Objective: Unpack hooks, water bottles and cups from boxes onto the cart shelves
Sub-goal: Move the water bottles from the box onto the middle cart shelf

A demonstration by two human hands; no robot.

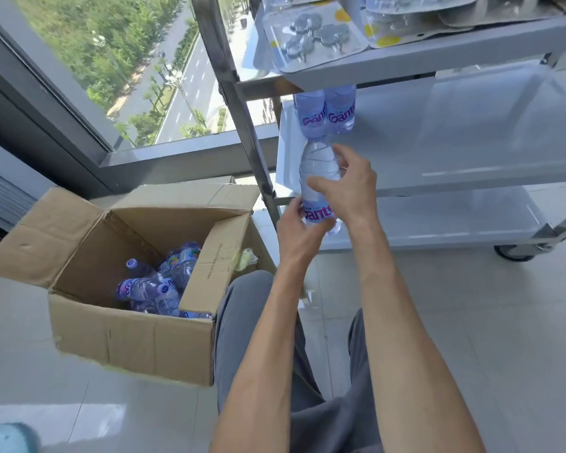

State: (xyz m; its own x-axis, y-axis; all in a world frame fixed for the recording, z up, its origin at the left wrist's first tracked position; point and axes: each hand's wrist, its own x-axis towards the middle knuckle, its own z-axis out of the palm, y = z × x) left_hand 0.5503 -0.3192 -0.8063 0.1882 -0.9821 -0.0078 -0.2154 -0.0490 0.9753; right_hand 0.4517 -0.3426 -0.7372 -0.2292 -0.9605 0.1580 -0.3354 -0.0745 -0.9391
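Three shelves make up the steel cart [438,57] at far right, standing on castors on pale floor tiles.
Cardboard box [128,328], near left of the cart, flaps open, on the floor below a large window [111,60].
Loose water bottles [157,286] lie heaped on their sides inside the box; the count is hard to make out, perhaps six or more.
Hook packs [314,37], clear blister cards with grey hooks, cover the top shelf, overlapping one another.
Two standing bottles [325,114], purple labels, side by side at the left end of the middle shelf [471,132], their tops hidden by the shelf above.
Held bottle [317,188], upright, just near of those two, at the middle shelf's left front edge; whether its base touches the shelf cannot be told.
Right hand [350,188] curls round the upper body of the held bottle, thumb and fingers wrapping it.
Left hand [298,233] grips its lower, labelled part from the left.
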